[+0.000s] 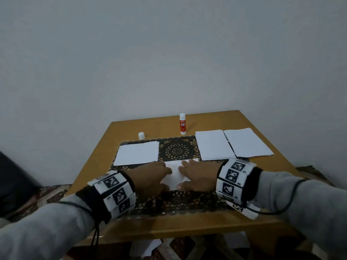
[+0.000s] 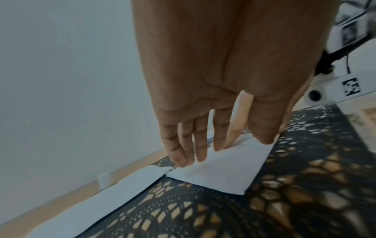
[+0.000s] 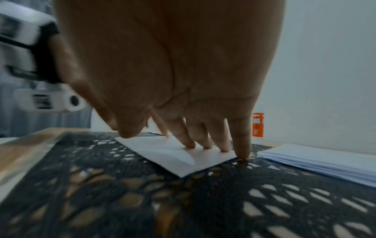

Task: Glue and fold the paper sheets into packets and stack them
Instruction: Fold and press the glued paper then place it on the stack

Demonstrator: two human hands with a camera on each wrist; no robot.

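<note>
Both my hands, left hand (image 1: 150,177) and right hand (image 1: 199,177), press flat-fingered, gripping nothing, on the folded sheet (image 1: 175,174) lying between them, long axis pointing away, equally near both.

both hands (image 1: 150,177) (image 1: 199,177) press a folded sheet (image 1: 175,175) flat on the lace mat (image 1: 177,150).

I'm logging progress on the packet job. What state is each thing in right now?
glue stick: upright, uncapped, untouched
cap: off, standing on the table
folded sheet: flat on the lace mat, pressed by both hands
left hand: fingers straight, pressing
right hand: fingers straight, pressing
left pile: flat on the mat
right piles: two, side by side
</note>
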